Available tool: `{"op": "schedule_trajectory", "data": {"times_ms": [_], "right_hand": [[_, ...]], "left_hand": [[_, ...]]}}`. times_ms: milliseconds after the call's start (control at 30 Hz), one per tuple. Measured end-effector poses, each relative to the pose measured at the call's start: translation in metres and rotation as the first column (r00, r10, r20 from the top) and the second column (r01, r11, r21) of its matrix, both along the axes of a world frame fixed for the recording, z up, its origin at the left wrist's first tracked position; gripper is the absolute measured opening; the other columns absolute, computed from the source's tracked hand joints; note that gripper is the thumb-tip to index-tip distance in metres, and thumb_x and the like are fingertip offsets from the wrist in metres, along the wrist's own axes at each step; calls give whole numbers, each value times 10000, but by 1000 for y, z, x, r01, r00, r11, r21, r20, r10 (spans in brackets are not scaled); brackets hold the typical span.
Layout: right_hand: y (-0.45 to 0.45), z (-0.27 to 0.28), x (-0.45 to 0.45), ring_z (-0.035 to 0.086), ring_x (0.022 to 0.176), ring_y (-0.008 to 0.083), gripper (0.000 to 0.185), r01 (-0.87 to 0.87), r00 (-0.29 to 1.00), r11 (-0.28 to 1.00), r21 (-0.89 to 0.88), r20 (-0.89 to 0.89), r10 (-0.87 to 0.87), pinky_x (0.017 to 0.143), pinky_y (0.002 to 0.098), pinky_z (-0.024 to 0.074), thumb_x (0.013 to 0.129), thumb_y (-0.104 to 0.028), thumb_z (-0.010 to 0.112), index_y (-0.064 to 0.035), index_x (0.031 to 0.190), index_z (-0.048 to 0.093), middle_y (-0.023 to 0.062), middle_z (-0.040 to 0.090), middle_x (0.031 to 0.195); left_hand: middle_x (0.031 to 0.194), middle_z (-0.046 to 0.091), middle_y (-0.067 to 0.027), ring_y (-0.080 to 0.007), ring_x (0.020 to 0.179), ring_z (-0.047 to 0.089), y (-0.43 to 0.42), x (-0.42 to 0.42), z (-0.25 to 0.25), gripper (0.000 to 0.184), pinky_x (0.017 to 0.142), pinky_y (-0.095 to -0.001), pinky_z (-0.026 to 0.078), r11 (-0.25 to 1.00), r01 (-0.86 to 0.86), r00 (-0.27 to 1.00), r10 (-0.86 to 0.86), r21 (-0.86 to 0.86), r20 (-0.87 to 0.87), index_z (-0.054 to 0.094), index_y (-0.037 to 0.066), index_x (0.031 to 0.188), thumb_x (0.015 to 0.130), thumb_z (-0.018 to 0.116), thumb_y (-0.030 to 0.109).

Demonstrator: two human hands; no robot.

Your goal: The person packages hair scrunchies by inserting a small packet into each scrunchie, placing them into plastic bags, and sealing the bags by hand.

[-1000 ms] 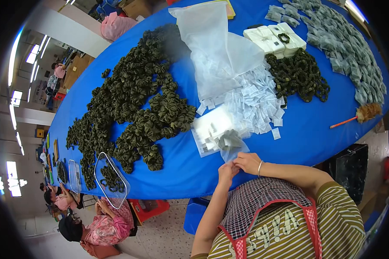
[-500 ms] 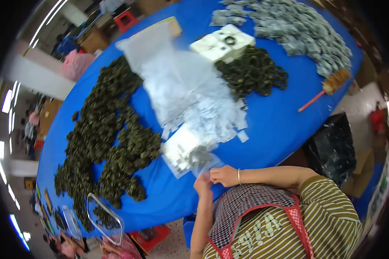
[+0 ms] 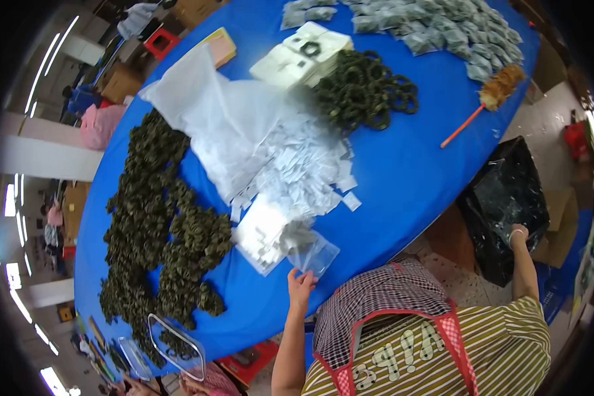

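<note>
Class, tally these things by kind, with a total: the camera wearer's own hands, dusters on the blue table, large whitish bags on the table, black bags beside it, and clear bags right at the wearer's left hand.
Wearer's hands (left hand, right hand): 2
Duster: 1
Large whitish bag: 1
Black bag: 1
Clear bag: 1
Total: 6

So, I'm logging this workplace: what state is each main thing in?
Left hand: fingertips at clear bag's edge
Right hand: at black bag, grip unclear
Clear bag: seal unclear
Black bag: crumpled
Small packets: heaped loose
White bag: lying flat
Dark green bundles: piled loose
White stacks: dark ring on top
Grey packs: heaped
Duster: lying flat
</note>
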State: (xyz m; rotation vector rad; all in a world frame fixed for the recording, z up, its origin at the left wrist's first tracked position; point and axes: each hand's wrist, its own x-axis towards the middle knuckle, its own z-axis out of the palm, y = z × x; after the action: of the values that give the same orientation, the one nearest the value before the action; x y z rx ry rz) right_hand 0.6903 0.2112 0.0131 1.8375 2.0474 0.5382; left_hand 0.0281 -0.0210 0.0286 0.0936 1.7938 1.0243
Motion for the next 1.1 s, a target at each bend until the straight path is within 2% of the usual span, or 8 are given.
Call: {"op": "schedule_trajectory", "data": {"times_ms": [33,100,200,333,533,667,767,1100], "right_hand": [[-4,0,-1,626,852,344,294,483,866,832,-272,7,-500,691,447,481,873,-305,533,-32,950,610,112,669,863],[1,46,-129,613,787,382,240,383,874,910,-159,-257,-413,618,456,473,884,-277,522,-46,854,580,142,650,858],[0,49,-288,595,684,305,115,-403,515,847,347,-679,523,595,378,489,832,-155,552,-55,874,590,124,594,742],[-21,45,-451,454,1180,280,468,-958,143,273,86,-680,719,861,403,429,815,-109,477,-211,1270,441,108,453,1287],[-27,1,-529,342,1294,261,79,-942,-311,-321,100,-617,723,943,426,358,807,-179,577,-124,859,599,38,490,1276],[-45,30,-529,493,1155,257,67,-973,-170,102,206,-943,288,892,401,371,778,-109,634,-106,828,590,8,615,1042],[-56,46,-549,517,1101,251,65,-925,-286,200,324,-938,194,855,396,394,784,-103,619,-91,839,586,17,618,1008],[-60,-12,-533,570,536,134,104,-812,51,514,-274,-913,-406,523,267,447,892,-102,504,-36,812,513,57,570,586]], "left_hand": [[1123,560,-168,-219,850,621,-13,-9,1,520,657,-332,503,996,88,964,-91,-22,-249,387,3,1257,812,624,132],[1208,503,-191,-239,897,607,-29,-26,-3,593,685,-351,502,955,269,698,-282,-124,-658,354,5,1287,776,642,94],[1270,456,-178,-291,1124,483,-15,-25,16,614,889,-439,402,818,409,24,-453,-404,-891,388,35,1285,725,638,41],[1284,468,-102,-244,1199,426,7,-7,9,364,927,-473,351,598,572,-413,-382,-562,-827,528,103,1162,803,576,73],[1059,625,-39,-245,1072,527,10,1,-11,95,895,-430,390,844,535,195,-164,-36,-967,636,99,912,828,595,103],[865,667,-81,-197,810,615,1,1,-4,162,722,-296,477,931,111,624,206,347,-753,637,14,845,889,583,160],[834,661,-76,-153,761,604,-5,7,-17,164,703,-279,475,930,-24,673,287,368,-682,643,6,867,887,588,159],[689,628,-83,-198,645,578,-10,21,-36,204,613,-316,451,976,60,721,103,210,-685,646,18,800,878,565,188]]}}
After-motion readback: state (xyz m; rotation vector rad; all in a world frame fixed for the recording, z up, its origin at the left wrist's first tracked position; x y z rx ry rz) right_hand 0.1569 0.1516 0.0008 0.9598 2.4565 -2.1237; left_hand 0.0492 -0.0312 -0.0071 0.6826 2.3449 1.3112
